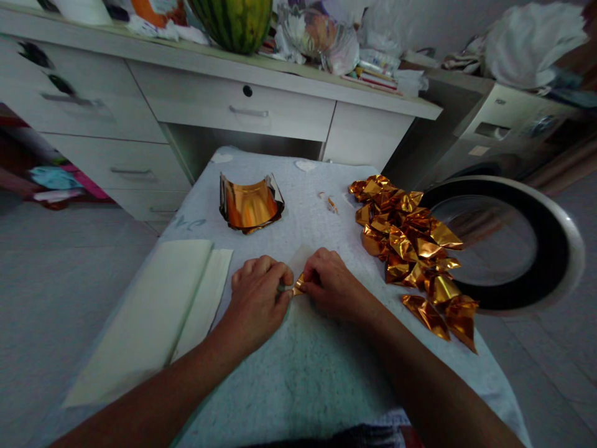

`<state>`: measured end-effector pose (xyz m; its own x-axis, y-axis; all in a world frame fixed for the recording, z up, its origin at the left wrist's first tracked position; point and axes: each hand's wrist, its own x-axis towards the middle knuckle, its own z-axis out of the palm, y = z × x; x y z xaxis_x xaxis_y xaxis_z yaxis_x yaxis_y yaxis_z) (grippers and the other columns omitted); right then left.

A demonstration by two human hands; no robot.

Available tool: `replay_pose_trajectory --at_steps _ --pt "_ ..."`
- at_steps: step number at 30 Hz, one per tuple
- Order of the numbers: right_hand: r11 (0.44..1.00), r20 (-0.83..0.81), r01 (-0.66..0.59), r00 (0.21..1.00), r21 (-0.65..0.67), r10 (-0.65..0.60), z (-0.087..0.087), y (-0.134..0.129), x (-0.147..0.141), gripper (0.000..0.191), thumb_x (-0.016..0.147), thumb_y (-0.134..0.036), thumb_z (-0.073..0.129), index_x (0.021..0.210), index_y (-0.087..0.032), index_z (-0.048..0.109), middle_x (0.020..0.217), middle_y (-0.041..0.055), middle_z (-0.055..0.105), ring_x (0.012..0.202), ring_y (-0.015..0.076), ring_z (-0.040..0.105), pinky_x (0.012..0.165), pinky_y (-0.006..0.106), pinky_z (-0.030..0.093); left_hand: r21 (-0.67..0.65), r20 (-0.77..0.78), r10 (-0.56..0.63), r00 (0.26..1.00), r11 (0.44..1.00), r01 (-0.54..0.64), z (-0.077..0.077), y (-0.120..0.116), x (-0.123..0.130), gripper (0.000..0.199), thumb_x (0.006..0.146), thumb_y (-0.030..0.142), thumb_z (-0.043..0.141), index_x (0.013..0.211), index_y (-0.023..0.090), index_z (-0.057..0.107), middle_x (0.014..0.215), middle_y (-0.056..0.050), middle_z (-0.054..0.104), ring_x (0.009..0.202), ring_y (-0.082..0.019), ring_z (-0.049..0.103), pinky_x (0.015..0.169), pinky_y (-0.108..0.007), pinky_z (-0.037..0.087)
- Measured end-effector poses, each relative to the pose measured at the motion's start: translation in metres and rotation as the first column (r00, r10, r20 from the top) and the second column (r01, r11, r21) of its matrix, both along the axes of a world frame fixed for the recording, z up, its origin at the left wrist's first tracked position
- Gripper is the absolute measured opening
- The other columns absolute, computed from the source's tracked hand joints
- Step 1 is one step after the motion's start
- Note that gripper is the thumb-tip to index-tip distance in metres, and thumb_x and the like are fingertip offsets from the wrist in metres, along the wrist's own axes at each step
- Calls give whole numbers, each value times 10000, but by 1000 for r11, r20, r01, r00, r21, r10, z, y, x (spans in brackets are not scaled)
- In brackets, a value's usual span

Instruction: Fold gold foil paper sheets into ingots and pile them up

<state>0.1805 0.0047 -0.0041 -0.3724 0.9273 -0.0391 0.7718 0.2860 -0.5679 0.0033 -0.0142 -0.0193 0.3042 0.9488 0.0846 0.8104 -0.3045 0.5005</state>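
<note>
Over the middle of the cloth-covered table, my left hand and my right hand are close together, both closed in a pinch. Between their fingertips is a small piece of gold foil, mostly covered by the fingers. Thin, translucent whitish paper shows behind and under it. Beyond my left hand stands a curved stack of gold foil sheets. A pile of twisted gold foil pieces lies to the right of my right hand. Folded cream paper sheets lie left of my left hand.
Small scraps lie near the table's far side. Behind it, a white cabinet carries a watermelon, a glass bowl and clutter. At right, a washing machine has its round door swung open beside the table edge.
</note>
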Motion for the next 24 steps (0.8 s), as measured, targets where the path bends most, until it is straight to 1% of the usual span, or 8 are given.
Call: replay_pose_trajectory --at_steps 2,4,7,10,15,21,24 --pt "1000 -13 9 1000 10 -9 -2 0 1 119 795 -134 668 784 -171 556 865 27 517 855 175 450 758 300 350 -13 21 -10 1000 1000 10 1 0 -1 183 806 187 573 960 260 638 992 -33 571 1001 -261 464 834 -424 356" --pt "1000 -20 11 1000 18 -11 -4 1 2 138 798 -148 672 787 -175 538 858 20 505 840 171 446 739 292 341 -20 25 -31 999 999 32 1 1 -1 236 809 175 572 1000 283 658 1002 -30 576 1002 -257 468 847 -431 352" --pt "1000 -32 19 999 25 -18 -6 2 3 150 810 -180 675 791 -176 526 856 17 496 829 168 443 730 289 336 -26 15 -56 998 998 56 2 1 -1 274 804 156 569 1003 300 691 987 -30 583 987 -253 475 853 -437 352" --pt "1000 -31 23 999 16 -23 -5 2 3 152 802 -176 679 806 -177 527 864 18 496 836 169 444 735 289 337 -24 7 -60 998 998 60 2 2 -1 313 785 147 576 1016 316 703 985 -28 588 983 -254 475 847 -436 357" --pt "1000 3 0 1000 30 0 -2 1 2 153 800 -202 678 813 -177 528 873 25 502 844 180 446 743 298 338 -30 2 -53 999 998 53 0 3 -1 320 785 158 579 1036 315 701 993 -27 596 988 -254 468 842 -429 359" --pt "996 49 5 999 93 -10 -6 -2 -1 277 756 -339 744 828 -183 527 887 33 508 851 198 443 742 309 333 -16 8 -50 999 999 50 -4 4 -1 303 794 173 578 1033 316 696 1005 -22 590 995 -252 463 845 -423 350" --pt "995 59 15 998 94 -20 -6 -2 -3 273 757 -330 741 834 -185 522 896 36 511 856 201 441 742 309 331 -30 -2 -48 999 998 48 -3 4 -1 297 798 175 576 1036 308 695 1011 -22 593 1003 -253 465 849 -425 347"
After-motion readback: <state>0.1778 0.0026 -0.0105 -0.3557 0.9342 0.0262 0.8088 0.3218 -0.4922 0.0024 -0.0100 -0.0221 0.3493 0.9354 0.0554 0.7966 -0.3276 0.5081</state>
